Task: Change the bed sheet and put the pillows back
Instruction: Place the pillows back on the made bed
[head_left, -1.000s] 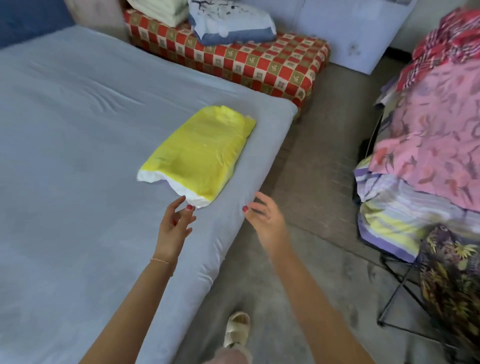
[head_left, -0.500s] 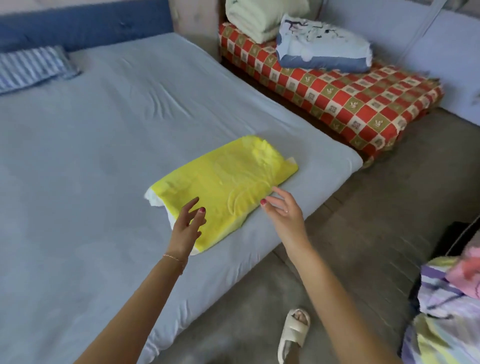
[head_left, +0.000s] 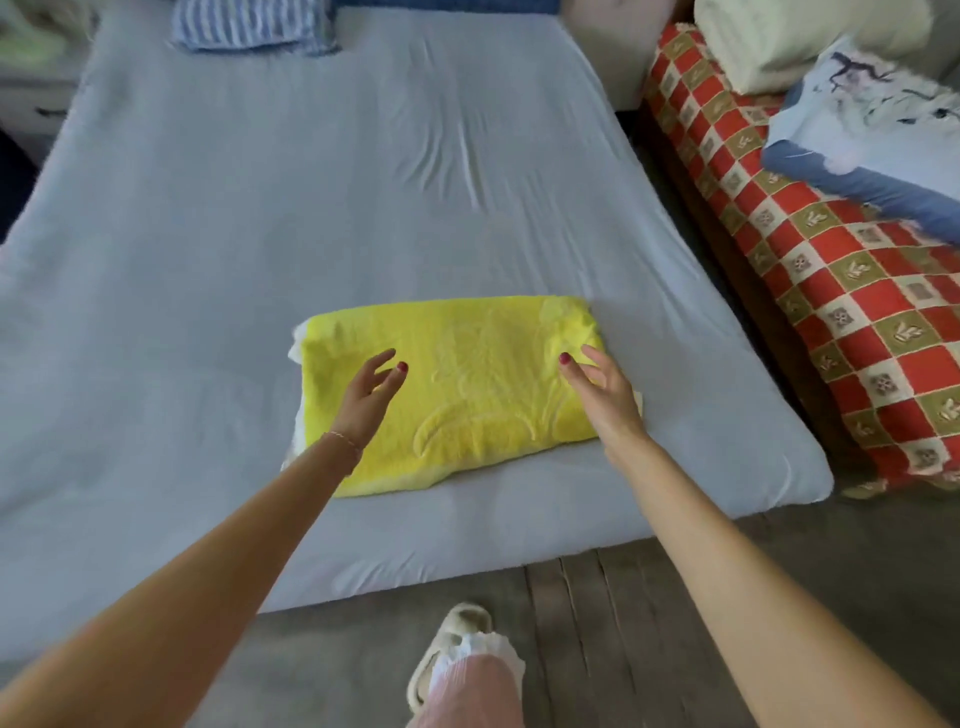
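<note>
Yellow terry pillow (head_left: 457, 395) — embossed, rectangular — on smooth grey sheet (head_left: 260, 234); left hand (head_left: 371, 395), right hand (head_left: 602, 387) splayed, empty.

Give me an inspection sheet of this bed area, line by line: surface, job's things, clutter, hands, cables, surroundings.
Surface: grey fitted sheet on the mattress, a few creases toward the right side.
Job's things: yellow pillow flat near the foot edge; blue striped pillow at the head end.
Clutter: nothing seen on the bed.
Hands: left hand and right hand open, spread over the yellow pillow; contact unclear.
Cables: nothing seen.
Surroundings: red checkered mattress at right, carrying folded bedding and a printed pillow; grey floor; slippered foot.
</note>
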